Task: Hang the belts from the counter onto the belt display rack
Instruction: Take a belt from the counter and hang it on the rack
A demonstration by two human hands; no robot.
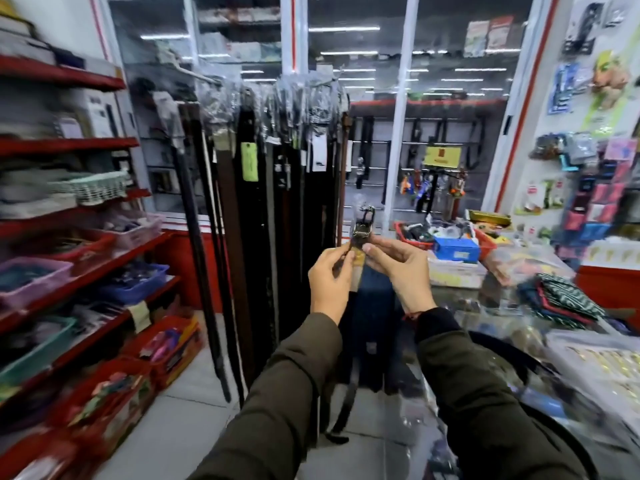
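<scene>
Both hands hold one dark belt by its buckle end (362, 227), raised in front of me. My left hand (330, 276) pinches the strap just below the metal buckle, and my right hand (398, 268) grips it from the right side. The strap (348, 403) hangs straight down between my forearms, almost to the floor. Behind it stands the belt display rack (277, 98), with several dark belts (247, 237) hanging from its top in clear plastic sleeves. Another dark belt (512, 351) curves over the glass counter (460, 306) at my right.
Red shelves (69, 147) with baskets and boxes line the left side. The glass counter on the right carries folded cloths (561, 299), a blue box (456, 249) and red trays. A wall of hanging goods (595, 168) rises at the far right. Tiled floor (194, 410) lies below the rack.
</scene>
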